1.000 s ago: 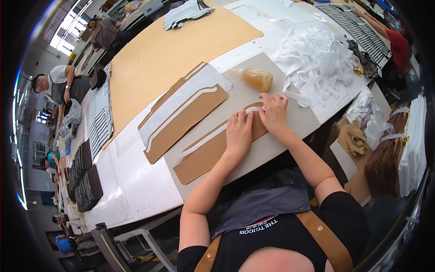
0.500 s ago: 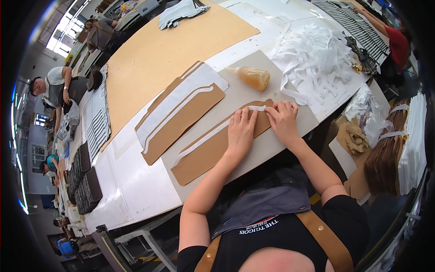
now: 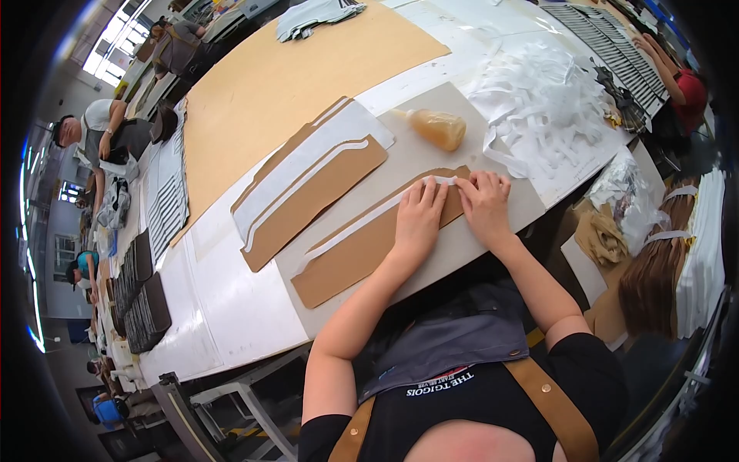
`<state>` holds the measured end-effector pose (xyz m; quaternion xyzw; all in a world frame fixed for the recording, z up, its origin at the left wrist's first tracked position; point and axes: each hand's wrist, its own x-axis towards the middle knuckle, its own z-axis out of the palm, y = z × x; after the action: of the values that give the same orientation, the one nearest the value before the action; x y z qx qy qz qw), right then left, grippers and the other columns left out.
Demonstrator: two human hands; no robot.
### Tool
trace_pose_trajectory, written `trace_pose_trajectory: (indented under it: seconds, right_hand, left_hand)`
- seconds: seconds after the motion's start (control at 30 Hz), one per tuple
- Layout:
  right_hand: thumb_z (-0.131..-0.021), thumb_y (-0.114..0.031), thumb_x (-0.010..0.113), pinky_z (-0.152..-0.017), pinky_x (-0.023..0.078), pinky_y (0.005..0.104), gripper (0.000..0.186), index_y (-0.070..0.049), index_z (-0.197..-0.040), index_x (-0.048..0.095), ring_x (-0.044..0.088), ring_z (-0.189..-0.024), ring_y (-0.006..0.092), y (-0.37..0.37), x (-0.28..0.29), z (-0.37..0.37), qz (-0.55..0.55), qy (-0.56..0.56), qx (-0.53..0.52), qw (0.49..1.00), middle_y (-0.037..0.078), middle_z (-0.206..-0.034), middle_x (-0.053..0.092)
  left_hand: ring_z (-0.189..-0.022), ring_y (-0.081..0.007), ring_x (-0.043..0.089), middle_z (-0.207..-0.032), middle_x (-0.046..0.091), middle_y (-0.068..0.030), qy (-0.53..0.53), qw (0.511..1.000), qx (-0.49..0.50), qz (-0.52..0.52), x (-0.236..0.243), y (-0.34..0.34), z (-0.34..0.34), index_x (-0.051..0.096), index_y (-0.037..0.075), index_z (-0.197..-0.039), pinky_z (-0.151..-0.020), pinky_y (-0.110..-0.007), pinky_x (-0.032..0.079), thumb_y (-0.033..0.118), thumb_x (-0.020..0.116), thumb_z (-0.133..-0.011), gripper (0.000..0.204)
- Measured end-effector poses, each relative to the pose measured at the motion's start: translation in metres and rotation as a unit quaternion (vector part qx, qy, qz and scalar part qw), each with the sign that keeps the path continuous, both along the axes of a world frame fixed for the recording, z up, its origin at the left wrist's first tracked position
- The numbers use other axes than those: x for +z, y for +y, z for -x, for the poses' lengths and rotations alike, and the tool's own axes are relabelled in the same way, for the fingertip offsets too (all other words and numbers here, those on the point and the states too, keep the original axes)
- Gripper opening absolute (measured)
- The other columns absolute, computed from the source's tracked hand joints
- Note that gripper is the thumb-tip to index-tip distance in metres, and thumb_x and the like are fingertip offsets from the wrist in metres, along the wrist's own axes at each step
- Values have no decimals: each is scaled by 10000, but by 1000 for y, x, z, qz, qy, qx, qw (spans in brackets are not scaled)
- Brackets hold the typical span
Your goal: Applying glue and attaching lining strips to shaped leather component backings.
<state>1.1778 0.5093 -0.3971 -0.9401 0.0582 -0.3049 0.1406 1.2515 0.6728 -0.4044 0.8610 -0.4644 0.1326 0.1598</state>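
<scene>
A brown piece (image 3: 339, 269) with a narrow white tape (image 3: 346, 224) along its upper part lies on a grey board (image 3: 514, 212). My left hand (image 3: 419, 219) rests on it, fingers flat on the tape and the brown surface. My right hand (image 3: 485, 204) is at the piece's right end, fingers bent and pinched at the tape. To the upper left lies a second brown piece (image 3: 308, 200) with white tape, over a white-faced brown piece (image 3: 296, 162). A plastic bottle of amber liquid (image 3: 439, 130) lies on its side above my hands.
A tan sheet (image 3: 285, 69) covers the far table. A heap of white strips (image 3: 550, 104) is at right, with bagged and stacked material (image 3: 654, 262) below it. Dark stacks (image 3: 138, 304) and striped pieces (image 3: 165, 215) sit left. Co-workers (image 3: 104, 131) work at left and upper right (image 3: 685, 100).
Both my hands have shifted right along the brown piece, my right hand onto its far end. The co-worker at upper right has moved an arm.
</scene>
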Motion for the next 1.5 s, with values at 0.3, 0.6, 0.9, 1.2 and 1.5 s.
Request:
trace_pose_trajectory:
  seconds: [0.3, 0.6, 0.9, 1.2, 1.5]
  right_hand:
    - [-903, -98, 715, -1020, 332, 454, 255, -105, -1158, 720, 556, -1041, 243, -2, -3, 1, -11, 12, 22, 1000, 59, -1045, 591]
    - [-898, -56, 700, -1020, 451, 447, 303, -33, -1199, 678, 595, -1164, 336, 72, 21, -16, -129, 28, 218, 967, 134, -1224, 646]
    - [-895, -58, 694, -1103, 464, 427, 321, 31, -1201, 654, 582, -1259, 330, 152, 16, -48, -83, 85, 442, 889, 152, -1293, 645]
    - [-879, -65, 696, -1105, 463, 424, 357, 56, -1211, 648, 577, -1271, 333, 160, 12, -49, -17, 80, 438, 895, 168, -1312, 642]
    - [-874, -59, 700, -1084, 473, 424, 368, 60, -1218, 647, 589, -1250, 336, 165, 15, -49, -10, 79, 428, 900, 171, -1276, 645]
  left_hand:
    - [-1527, -336, 320, -1623, 392, -170, 102, 990, 99, 8, -4, 58, 25, 439, 42, -1547, -1251, -472, 255, 431, 615, -993, 700]
    - [-1333, -381, 405, -1348, 501, -160, 13, 926, 365, 92, 24, 212, 35, 588, 74, -1349, -1126, -546, 298, 337, 744, -939, 512]
    - [-1242, -343, 426, -1176, 563, -106, 33, 904, 409, 122, 19, 249, 19, 692, 105, -848, -1118, -543, 261, 273, 801, -881, 203]
    - [-1190, -337, 478, -1117, 588, -119, 29, 894, 437, 90, 14, 248, 19, 690, 98, -824, -1165, -601, 227, 305, 786, -884, 236]
    - [-1180, -334, 469, -1067, 563, -117, 45, 889, 443, 108, 9, 246, 18, 664, 79, -786, -1179, -632, 224, 275, 781, -875, 245]
